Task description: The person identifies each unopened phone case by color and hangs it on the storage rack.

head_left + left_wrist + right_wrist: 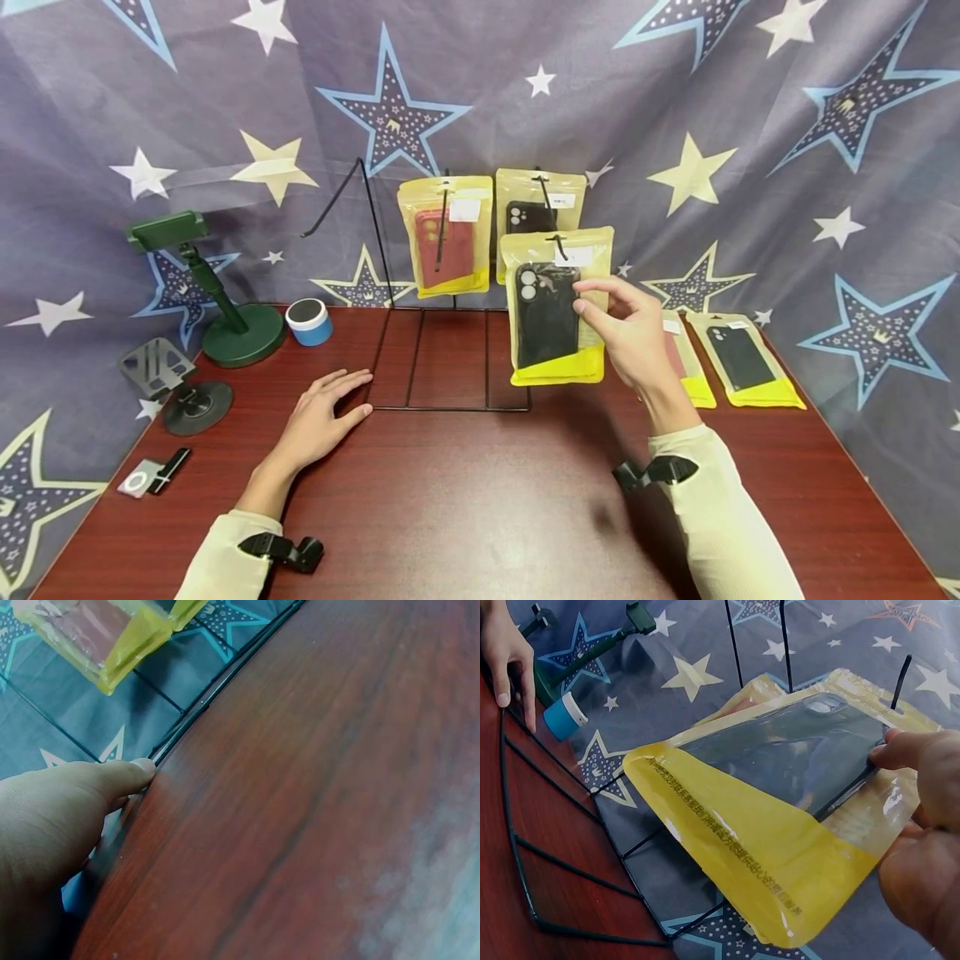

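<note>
Head view: at a hook [562, 249] of the black wire rack [450, 409], the right hand [636, 333] pinches a yellow-and-clear plastic pouch [549, 317], likely light, slippery, best edge-held; left wrist: the unclenched left hand [71, 814] touches the rack; right wrist: pouch side gripped.

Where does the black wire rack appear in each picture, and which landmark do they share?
Head: the black wire rack stands around the centre.
Left wrist: part of its base runs diagonally across the upper left.
Right wrist: its base spreads down the left side, with more wires near top centre.
Shared landmark: the left hand, at the edge of the base in every view.
</note>
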Demonstrator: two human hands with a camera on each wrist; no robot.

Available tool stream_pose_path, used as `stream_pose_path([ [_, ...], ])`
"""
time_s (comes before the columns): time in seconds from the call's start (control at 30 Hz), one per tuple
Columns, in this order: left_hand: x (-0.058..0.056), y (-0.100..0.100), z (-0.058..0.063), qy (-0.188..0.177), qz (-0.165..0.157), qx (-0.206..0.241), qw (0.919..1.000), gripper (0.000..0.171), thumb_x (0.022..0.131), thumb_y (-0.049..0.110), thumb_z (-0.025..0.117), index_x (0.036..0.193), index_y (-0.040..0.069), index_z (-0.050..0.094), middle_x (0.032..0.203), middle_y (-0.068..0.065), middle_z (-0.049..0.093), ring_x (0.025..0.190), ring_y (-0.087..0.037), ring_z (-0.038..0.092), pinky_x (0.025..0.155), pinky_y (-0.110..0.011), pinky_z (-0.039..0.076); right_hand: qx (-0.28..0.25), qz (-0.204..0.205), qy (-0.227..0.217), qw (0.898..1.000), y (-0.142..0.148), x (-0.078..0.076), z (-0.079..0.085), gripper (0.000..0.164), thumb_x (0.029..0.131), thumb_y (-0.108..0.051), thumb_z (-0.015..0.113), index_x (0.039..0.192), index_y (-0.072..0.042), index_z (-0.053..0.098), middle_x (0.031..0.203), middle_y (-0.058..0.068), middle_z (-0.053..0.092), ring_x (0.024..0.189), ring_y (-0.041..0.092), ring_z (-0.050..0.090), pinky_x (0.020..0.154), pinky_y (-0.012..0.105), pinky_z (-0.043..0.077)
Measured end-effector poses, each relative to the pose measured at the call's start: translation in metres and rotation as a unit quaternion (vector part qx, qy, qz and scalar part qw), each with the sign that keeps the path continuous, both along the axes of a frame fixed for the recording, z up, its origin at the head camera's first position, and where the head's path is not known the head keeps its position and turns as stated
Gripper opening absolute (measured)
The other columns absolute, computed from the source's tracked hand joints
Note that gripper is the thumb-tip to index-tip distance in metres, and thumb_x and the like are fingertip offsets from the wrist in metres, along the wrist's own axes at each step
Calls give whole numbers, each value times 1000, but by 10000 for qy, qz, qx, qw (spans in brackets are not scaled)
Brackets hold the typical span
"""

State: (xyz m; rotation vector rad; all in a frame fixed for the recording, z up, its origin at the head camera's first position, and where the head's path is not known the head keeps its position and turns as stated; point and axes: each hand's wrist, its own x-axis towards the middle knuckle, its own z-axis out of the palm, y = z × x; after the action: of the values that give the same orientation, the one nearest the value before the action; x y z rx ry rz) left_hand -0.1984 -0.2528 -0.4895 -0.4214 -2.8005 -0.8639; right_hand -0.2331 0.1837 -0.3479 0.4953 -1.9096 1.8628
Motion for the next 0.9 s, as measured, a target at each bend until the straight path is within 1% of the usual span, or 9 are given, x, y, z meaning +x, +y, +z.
stream_pose_path([
  [0.1, -1, 1, 0, 24, -9, 0, 10000, 53, 96, 28, 74, 145, 13, 61, 151, -12, 59, 146, -39, 42, 109, -67, 31, 9, -101, 69, 9999, -2, -8, 0, 25, 85, 10, 76, 110, 10, 73, 63, -11, 53, 49, 5, 23, 49, 22, 23],
  [0.17, -1, 1, 0, 35, -12, -9, 10000, 53, 96, 28, 74, 145, 13, 61, 151, -12, 59, 146, -39, 42, 109, -67, 32, 53, -173, 54, 9998, -3, -14, 0, 25, 86, 8, 77, 110, 9, 74, 57, -9, 38, 50, 6, 23, 49, 22, 23],
  [0.23, -1, 1, 0, 31, -6, -5, 10000, 53, 96, 29, 74, 145, 14, 61, 151, -12, 59, 146, -39, 42, 108, -67, 32, 104, -244, -14, 9996, -4, -19, 1, 25, 86, 6, 77, 111, 7, 75, 55, -9, 34, 51, 7, 25, 50, 22, 24],
  [0.33, -1, 0, 0, -3, 4, -9, 10000, 53, 96, 29, 74, 145, 14, 61, 152, -11, 58, 146, -38, 42, 108, -67, 32, 59, -303, -138, 9994, -7, -28, 1, 24, 87, 4, 77, 111, 5, 76, 56, -9, 37, 53, 6, 28, 51, 20, 27],
  [0.43, 0, -1, 0, -14, 5, -2, 10000, 53, 96, 29, 74, 145, 14, 61, 152, -11, 58, 146, -39, 41, 108, -67, 31, -75, -338, -214, 9992, -10, -37, 1, 22, 86, 4, 77, 107, -1, 79, 57, -8, 39, 54, 6, 30, 53, 20, 29],
  [0.53, 0, -1, 0, -8, 3, -7, 10000, 53, 96, 29, 74, 145, 14, 61, 152, -11, 58, 146, -39, 41, 109, -68, 31, -151, -371, -248, 9989, -12, -47, 1, 21, 87, 3, 78, 106, -7, 80, 57, -8, 37, 55, 7, 30, 53, 20, 29],
  [0.77, 0, 0, 0, -39, 6, -11, 10000, 53, 96, 29, 74, 145, 14, 61, 152, -11, 58, 147, -39, 41, 109, -68, 31, -362, -437, -379, 9977, -17, -69, 2, 21, 87, 4, 76, 104, -8, 80, 57, -8, 35, 58, 7, 28, 56, 19, 32],
  [0.83, 0, 0, 0, -43, 18, 3, 10000, 53, 96, 29, 74, 145, 14, 61, 152, -11, 58, 147, -39, 41, 109, -68, 31, -479, -405, -420, 9971, -19, -73, 4, 23, 86, 5, 76, 102, -10, 81, 57, -8, 38, 57, 7, 29, 57, 18, 34],
  [0.9, 0, 1, 0, -40, 22, 2, 10000, 53, 96, 29, 74, 146, 14, 60, 152, -11, 58, 147, -39, 41, 109, -68, 31, -612, -372, -412, 9966, -20, -78, 4, 25, 86, 8, 75, 100, -11, 81, 61, -10, 49, 59, 6, 34, 59, 17, 38],
])
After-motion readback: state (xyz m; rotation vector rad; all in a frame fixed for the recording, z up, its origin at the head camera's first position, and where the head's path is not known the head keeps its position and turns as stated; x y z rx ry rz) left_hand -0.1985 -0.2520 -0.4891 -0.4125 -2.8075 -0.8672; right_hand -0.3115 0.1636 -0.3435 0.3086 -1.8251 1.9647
